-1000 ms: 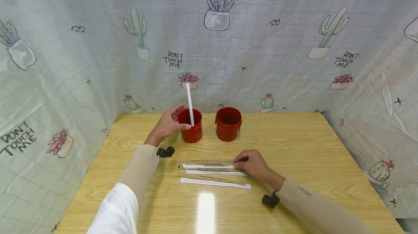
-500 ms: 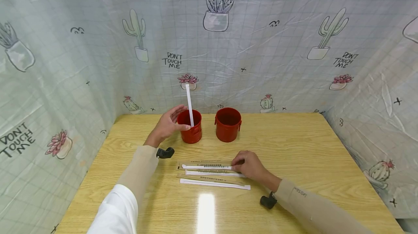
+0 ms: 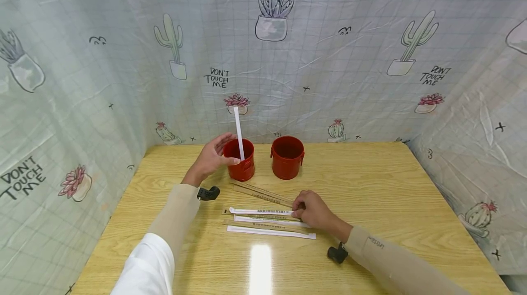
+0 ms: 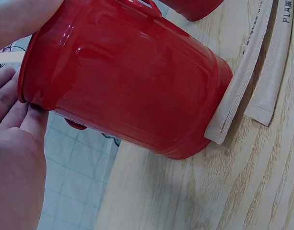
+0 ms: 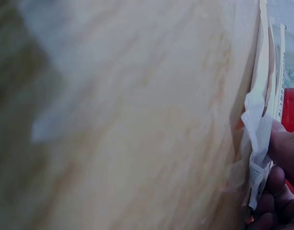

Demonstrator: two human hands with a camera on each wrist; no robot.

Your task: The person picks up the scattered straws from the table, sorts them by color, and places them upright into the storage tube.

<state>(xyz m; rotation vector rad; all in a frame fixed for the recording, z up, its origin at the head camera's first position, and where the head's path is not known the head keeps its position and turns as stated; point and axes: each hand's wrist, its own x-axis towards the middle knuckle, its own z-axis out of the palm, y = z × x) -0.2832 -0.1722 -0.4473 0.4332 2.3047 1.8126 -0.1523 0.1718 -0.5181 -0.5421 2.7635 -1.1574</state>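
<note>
My left hand [image 3: 211,155] holds the left red bucket [image 3: 244,172] by its upper part, with the thumb at the near rim. A white paper-wrapped straw [image 3: 239,130] stands up out of that bucket. My right hand [image 3: 314,210] pinches the right ends of two brown paper-wrapped straws [image 3: 259,191]. These slant up and left toward the bucket; in the left wrist view their far ends lie close by the bucket's base. Below them lie several white and brown wrapped straws [image 3: 271,232]. In the right wrist view, a crumpled white wrapper end [image 5: 254,112] is beside my fingers [image 5: 286,148].
A second red bucket [image 3: 286,167] with side handles stands to the right of the first. The wooden table [image 3: 370,185] reaches back to a curtain [image 3: 313,57] printed with cacti. Wrist cameras [image 3: 338,254] sit on both forearms.
Two brown straws have come away from the row, their left ends swinging up toward the left bucket. My right hand has shifted slightly left. The left hand stays on its bucket.
</note>
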